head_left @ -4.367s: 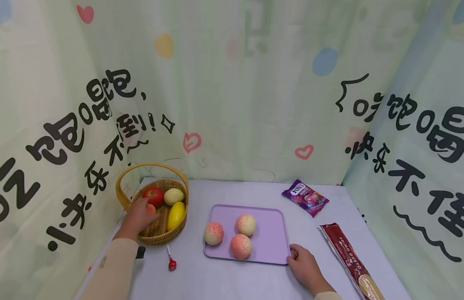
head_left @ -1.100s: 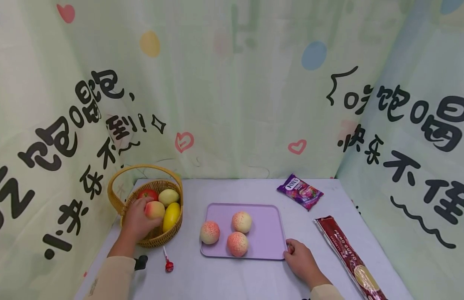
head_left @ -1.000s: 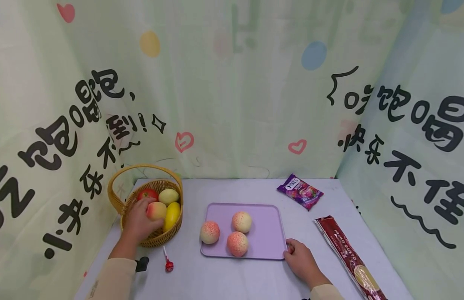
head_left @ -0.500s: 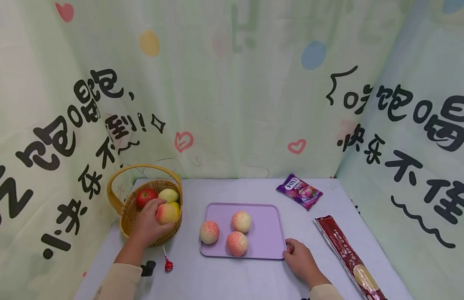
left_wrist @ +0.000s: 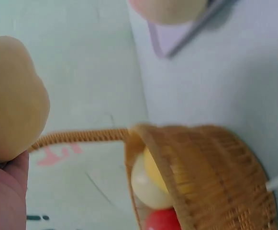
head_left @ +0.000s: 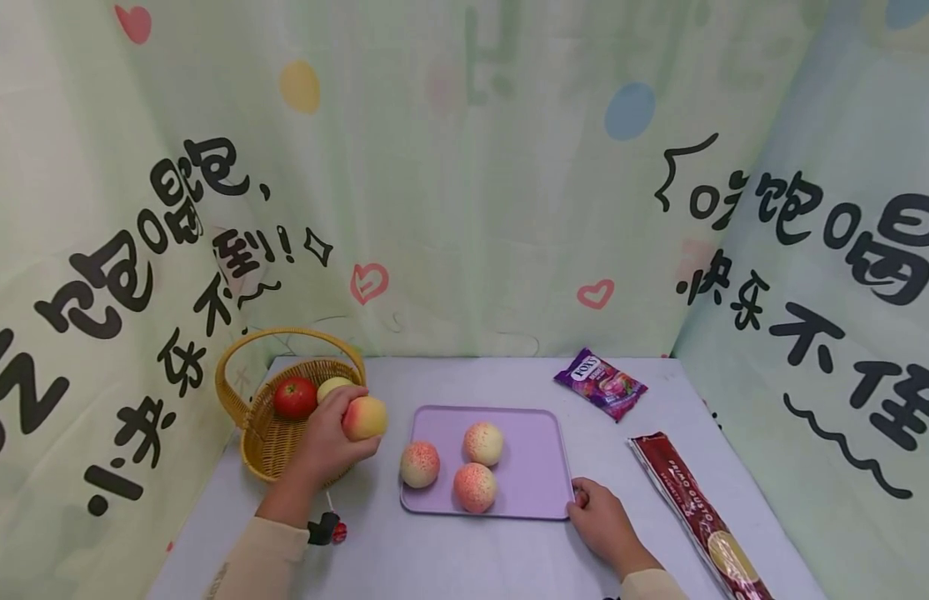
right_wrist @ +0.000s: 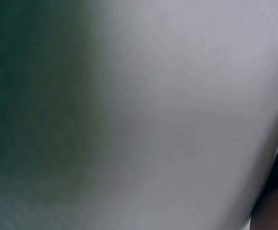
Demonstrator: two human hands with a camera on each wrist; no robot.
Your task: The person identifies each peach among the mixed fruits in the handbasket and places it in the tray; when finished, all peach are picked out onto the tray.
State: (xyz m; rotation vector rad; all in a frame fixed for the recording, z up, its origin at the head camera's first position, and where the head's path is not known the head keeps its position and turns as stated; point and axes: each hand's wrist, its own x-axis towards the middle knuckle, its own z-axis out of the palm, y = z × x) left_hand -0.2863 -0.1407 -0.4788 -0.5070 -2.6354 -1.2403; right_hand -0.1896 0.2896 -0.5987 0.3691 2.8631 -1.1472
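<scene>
My left hand [head_left: 329, 442] grips a yellow-and-red peach [head_left: 365, 418] above the right edge of the wicker basket [head_left: 275, 448]. In the left wrist view the peach [left_wrist: 14, 100] is held clear of the basket [left_wrist: 215, 177]. Inside the basket are a red tomato [head_left: 295, 398] and a pale yellow-green fruit [head_left: 332, 388]; the hand covers the yellow fruit in the head view. My right hand [head_left: 606, 529] pinches the near right corner of the lilac tray [head_left: 535, 467]. On the tray are three round cream fruits with pink speckles [head_left: 476, 487], one at its left rim.
A red lollipop [head_left: 340, 532] lies in front of the basket, partly hidden by the black wrist strap part. Behind the tray to the right is a purple candy bag [head_left: 601, 384]. A long dark-red spaghetti pack [head_left: 696, 512] lies at the right. Printed curtains surround the table.
My left hand has taken the peach up out of the basket and moved it right, towards the tray. My right hand stays at the tray corner.
</scene>
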